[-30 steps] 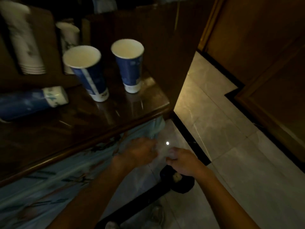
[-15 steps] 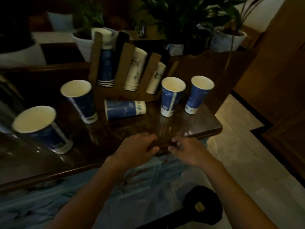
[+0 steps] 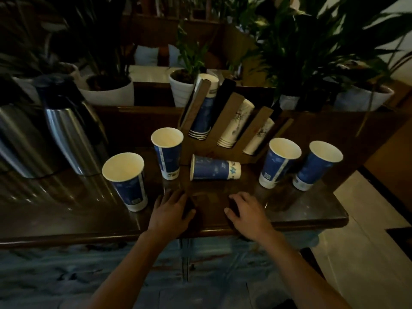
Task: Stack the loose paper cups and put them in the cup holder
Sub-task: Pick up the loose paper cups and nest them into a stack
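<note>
Both hands are empty and open: the left hand (image 3: 170, 211) and the right hand (image 3: 247, 214) lie flat, with spread fingers, on the near part of the dark desk (image 3: 66, 219). Five loose blue paper cups are on the desk. Four stand upright: one at near left (image 3: 127, 179), one behind it (image 3: 167, 152), and two at the right, the first (image 3: 278, 161) just beside the second (image 3: 316, 165). The fifth, a lying cup (image 3: 215, 168), rests on its side in the middle, its mouth to the left, just in front of the wooden cup holder (image 3: 225, 130), whose slots already carry stacks.

I think the step in hand is the first pick. It would be good to take the lying cup at its middle with soft pressure, because thin paper dents easily, then set it straight into an upright cup without tilting it, so that the stack does not jam.

Compared with half a second ago, the hands were together at the desk edge and are now apart and farther onto the desk, and the view is raised, so two metal jugs (image 3: 66, 134) at the left appear
</note>
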Action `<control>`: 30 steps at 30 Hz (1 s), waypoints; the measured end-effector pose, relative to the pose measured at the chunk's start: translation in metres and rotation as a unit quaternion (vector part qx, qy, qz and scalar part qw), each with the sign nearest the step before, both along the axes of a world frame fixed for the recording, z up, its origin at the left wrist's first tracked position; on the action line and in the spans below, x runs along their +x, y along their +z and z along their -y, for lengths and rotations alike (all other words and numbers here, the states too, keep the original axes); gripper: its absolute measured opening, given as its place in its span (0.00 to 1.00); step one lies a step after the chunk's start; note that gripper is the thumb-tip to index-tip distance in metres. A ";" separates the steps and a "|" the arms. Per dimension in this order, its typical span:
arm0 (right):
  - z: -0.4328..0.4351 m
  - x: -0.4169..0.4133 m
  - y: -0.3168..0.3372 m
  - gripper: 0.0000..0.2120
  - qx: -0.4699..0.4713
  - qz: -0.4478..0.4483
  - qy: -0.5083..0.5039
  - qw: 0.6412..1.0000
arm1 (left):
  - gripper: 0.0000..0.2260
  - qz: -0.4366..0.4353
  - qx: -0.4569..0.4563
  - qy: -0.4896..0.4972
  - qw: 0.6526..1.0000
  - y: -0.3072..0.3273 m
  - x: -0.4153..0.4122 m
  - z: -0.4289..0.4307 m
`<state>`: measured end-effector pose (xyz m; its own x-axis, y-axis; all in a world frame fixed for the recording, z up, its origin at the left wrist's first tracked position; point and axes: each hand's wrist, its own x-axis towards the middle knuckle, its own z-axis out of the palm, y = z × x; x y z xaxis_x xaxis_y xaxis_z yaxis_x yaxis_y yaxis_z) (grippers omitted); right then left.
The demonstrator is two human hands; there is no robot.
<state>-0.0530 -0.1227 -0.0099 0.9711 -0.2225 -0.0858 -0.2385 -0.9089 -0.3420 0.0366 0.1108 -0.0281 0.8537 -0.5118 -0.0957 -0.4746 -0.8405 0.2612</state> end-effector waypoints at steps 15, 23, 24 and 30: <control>0.006 0.003 -0.040 0.32 -0.111 0.043 0.064 0.991 | 0.34 0.062 0.031 0.068 0.995 -0.033 -0.016 0.010; 0.006 0.003 -0.040 0.32 -0.107 0.028 0.062 0.992 | 0.33 0.053 0.028 0.064 0.996 -0.034 -0.018 0.007; 0.005 0.003 -0.039 0.32 -0.103 0.027 0.060 0.992 | 0.32 0.047 0.025 0.062 0.997 -0.033 -0.017 0.006; 0.002 0.016 -0.019 0.25 -0.046 0.113 0.020 0.992 | 0.31 -0.005 0.015 0.031 0.999 -0.016 -0.009 0.002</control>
<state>-0.0371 -0.1250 -0.0286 0.9715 -0.1794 0.1550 -0.1274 -0.9463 -0.2971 0.0279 0.1085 -0.0443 0.8832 -0.4540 -0.1181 -0.4181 -0.8760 0.2404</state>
